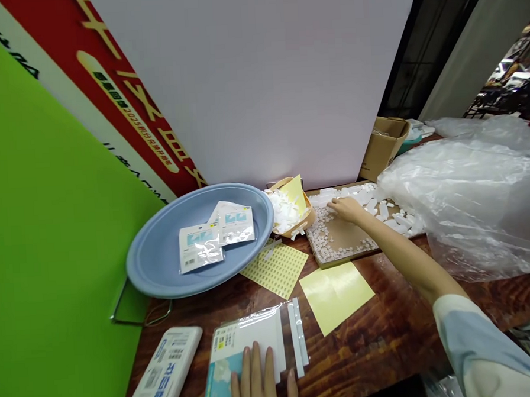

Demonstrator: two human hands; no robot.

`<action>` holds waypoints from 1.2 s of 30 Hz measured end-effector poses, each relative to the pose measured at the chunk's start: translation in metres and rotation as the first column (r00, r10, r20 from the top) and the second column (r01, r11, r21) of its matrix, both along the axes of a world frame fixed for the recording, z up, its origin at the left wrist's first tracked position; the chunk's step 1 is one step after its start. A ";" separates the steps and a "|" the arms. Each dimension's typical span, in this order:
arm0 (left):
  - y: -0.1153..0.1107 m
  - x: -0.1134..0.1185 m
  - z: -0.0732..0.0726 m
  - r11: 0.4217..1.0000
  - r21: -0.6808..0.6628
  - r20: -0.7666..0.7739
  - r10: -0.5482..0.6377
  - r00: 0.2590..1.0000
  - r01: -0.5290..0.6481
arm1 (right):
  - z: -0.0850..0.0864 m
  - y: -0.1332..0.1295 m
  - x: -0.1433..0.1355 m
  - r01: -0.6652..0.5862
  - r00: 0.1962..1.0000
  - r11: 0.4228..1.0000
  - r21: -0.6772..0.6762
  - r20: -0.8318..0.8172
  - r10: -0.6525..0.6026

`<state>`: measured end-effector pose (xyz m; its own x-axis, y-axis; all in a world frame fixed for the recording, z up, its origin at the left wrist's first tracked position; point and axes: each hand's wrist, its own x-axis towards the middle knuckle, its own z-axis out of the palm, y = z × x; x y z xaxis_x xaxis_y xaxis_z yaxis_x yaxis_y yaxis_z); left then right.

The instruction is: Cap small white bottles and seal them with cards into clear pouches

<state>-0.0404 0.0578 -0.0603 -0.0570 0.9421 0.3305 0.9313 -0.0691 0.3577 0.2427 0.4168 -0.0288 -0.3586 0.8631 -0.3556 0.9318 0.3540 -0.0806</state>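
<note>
My left hand [259, 383] lies flat with its fingers spread on a clear plastic packet [229, 357] that holds a white and teal card, at the front of the table. Beside it are narrow white strips [297, 336]. My right hand [344, 208] reaches into a shallow cardboard tray [344, 233] of small white pieces; its fingers are bent together over the pieces, and what they hold is too small to make out. Between the hands lie a plain yellow sheet [336, 295] and a yellow sheet of small stickers [280, 272].
A blue oval basin [155, 257] with several packets stands at the left, near a white box [165, 372]. Behind are an orange basket [309, 217] of white scraps and a cardboard box [378, 151]. Clear plastic bags [473, 193] cover the right side.
</note>
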 end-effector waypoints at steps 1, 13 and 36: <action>0.000 -0.002 0.000 1.000 0.002 -0.002 -0.008 1.000 0.008 | 0.005 -0.005 0.001 0.025 0.999 0.999 0.027 -0.024 -0.025; 0.055 0.072 0.088 0.734 -0.497 0.814 0.579 -0.044 0.462 | 0.093 -0.244 -0.055 -0.165 0.619 0.959 -0.230 -0.781 -0.081; 0.053 0.096 0.124 0.779 -0.481 0.660 0.624 -0.419 0.403 | 0.062 -0.243 -0.029 -0.006 0.675 1.000 0.008 -0.738 0.010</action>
<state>0.0555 0.1109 0.0638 0.1349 0.7195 -0.6813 -0.7090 0.5504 0.4409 0.2135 0.1738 0.0335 -0.5093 0.8600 0.0317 0.5671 0.3631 -0.7393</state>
